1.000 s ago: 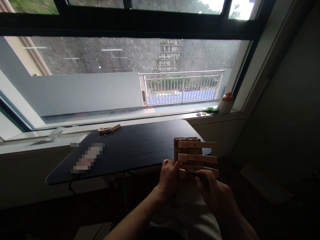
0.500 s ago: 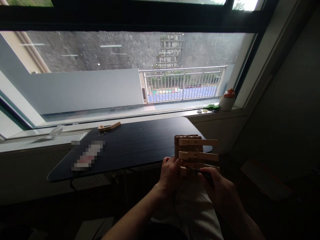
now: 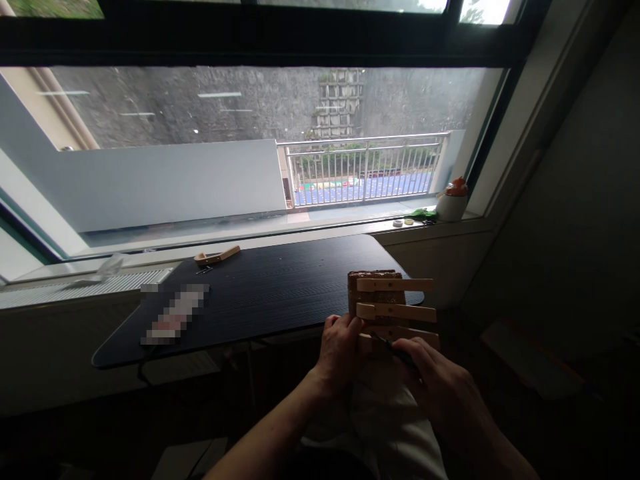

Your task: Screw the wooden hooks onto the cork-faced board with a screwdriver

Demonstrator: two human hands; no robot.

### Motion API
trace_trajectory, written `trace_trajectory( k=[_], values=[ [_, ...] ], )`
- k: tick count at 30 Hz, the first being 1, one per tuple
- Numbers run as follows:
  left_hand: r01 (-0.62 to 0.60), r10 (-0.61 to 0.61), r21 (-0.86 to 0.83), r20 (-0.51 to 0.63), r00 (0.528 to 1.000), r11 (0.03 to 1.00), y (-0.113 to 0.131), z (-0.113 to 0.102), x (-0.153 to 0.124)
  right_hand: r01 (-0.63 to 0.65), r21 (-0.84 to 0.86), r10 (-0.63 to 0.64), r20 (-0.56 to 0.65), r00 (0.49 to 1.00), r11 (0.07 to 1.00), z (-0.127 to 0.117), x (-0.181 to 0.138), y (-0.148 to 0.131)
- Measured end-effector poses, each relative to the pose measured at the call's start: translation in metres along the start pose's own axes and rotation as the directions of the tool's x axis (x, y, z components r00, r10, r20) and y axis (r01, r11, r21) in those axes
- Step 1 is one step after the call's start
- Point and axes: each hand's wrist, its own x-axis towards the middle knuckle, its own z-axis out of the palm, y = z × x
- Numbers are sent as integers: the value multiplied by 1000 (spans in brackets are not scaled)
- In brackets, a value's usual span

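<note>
Big windows fill the far wall, with a railing (image 3: 363,170) and grey buildings outside, and we're seated at a dark table (image 3: 260,293) pushed up against the sill. Down at the near right edge of that table sits our wooden block (image 3: 374,293), brown and rough on top, with three pale wooden clamps (image 3: 397,312) stacked across it, their arms pointing right. Our left hand (image 3: 339,350) is curled around the block's lower left side, fingers wrapped tight on it. Our right hand (image 3: 434,387) pinches a thin dark tool (image 3: 397,351), its tip reaching in at the lowest clamp. Over on the far left of the table lies another wooden clamp (image 3: 217,256), well apart from us. Up on the sill at right we spot a small white jar (image 3: 451,203) with an orange top.
</note>
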Motion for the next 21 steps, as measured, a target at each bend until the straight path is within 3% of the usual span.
trace_trajectory(
  k=[8, 17, 21],
  values=[
    [-9, 9, 1, 11, 1000, 1000, 1, -2, 0, -182, -50, 182, -2, 983, 982, 2, -4, 7],
    [-10, 10, -13, 30, 1000, 1000, 2, -4, -1, -51, 4, 51, 13, 999, 999, -7, 0, 0],
    [-8, 9, -11, 31, 999, 1000, 1, -4, 0, -60, 50, 57, 56, 997, 997, -7, 0, 1]
  ],
)
